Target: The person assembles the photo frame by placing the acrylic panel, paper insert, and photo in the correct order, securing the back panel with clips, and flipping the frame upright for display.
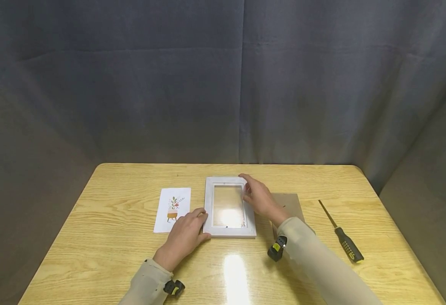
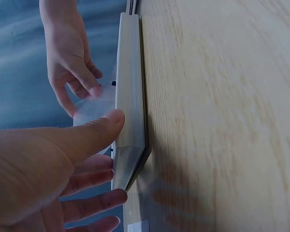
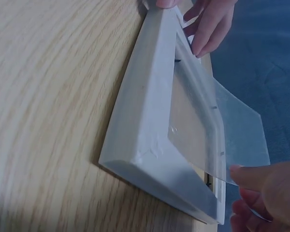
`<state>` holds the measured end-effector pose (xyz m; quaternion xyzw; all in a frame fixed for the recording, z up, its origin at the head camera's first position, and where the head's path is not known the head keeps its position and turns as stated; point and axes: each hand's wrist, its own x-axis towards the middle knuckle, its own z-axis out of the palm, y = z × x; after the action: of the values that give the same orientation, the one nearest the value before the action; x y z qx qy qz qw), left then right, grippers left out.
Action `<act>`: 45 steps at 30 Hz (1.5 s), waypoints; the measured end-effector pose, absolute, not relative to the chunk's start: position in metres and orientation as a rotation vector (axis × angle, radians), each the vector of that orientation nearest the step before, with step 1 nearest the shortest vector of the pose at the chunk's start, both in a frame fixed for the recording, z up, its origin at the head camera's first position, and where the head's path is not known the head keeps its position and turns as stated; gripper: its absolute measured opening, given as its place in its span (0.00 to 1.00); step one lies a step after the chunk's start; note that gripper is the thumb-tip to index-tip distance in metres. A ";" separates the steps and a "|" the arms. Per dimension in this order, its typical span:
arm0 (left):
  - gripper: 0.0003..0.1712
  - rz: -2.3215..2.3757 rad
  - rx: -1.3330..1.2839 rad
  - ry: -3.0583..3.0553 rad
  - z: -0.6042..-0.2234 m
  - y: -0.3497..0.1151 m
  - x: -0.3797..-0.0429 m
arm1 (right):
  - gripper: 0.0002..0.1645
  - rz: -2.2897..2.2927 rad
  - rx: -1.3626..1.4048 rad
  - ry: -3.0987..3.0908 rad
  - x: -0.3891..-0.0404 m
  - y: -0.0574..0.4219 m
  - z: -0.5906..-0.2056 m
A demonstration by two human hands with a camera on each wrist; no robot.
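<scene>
A white picture frame [image 1: 229,232] lies on the table with its opening facing up. My left hand [image 1: 185,233] holds it at the near left corner, thumb on the near side and fingers along the left side. A clear pane [image 3: 244,130] stands tilted out of the frame, its far part raised above the border in the right wrist view. My right hand [image 1: 261,199] pinches the pane's edge between thumb and fingers, over the frame's right side. Small dark tabs show along the frame's inner edge.
Left of the frame lies a white card [image 1: 162,212] printed with a potted plant. A brown backing board [image 1: 289,203] lies partly under the right forearm. Farther right is a screwdriver [image 1: 348,244] with a black and yellow handle. A grey curtain [image 1: 169,106] hangs behind the table.
</scene>
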<state>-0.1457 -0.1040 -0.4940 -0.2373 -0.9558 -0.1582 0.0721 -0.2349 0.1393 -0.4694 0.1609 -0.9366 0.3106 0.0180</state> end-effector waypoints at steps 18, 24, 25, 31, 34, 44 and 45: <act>0.34 -0.468 -0.704 -2.888 -0.493 -0.104 -0.145 | 0.44 0.823 0.502 -2.982 -0.242 0.136 -0.480; 0.33 -0.465 -0.708 -2.883 -0.493 -0.104 -0.146 | 0.46 0.823 0.501 -3.017 -0.242 0.133 -0.484; 0.33 -0.464 -0.709 -2.882 -0.493 -0.104 -0.146 | 0.46 0.821 0.499 -3.024 -0.242 0.132 -0.484; 0.33 -0.451 -0.705 -2.887 -0.492 -0.105 -0.146 | 0.46 0.801 0.492 -3.040 -0.242 0.130 -0.485; 0.34 -0.452 -0.704 -2.891 -0.492 -0.105 -0.146 | 0.47 0.789 0.470 -3.071 -0.242 0.129 -0.484; 0.35 -0.465 -0.704 -2.893 -0.494 -0.105 -0.146 | 0.53 0.777 0.402 -3.162 -0.241 0.130 -0.482; 0.35 -0.465 -0.703 -2.892 -0.494 -0.105 -0.146 | 0.53 0.767 0.410 -3.163 -0.241 0.129 -0.481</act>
<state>-0.1461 -0.1051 -0.4937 -0.2329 -0.9580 -0.1540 0.0645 -0.2410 0.1295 -0.4811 0.1247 -0.9619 0.2332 -0.0694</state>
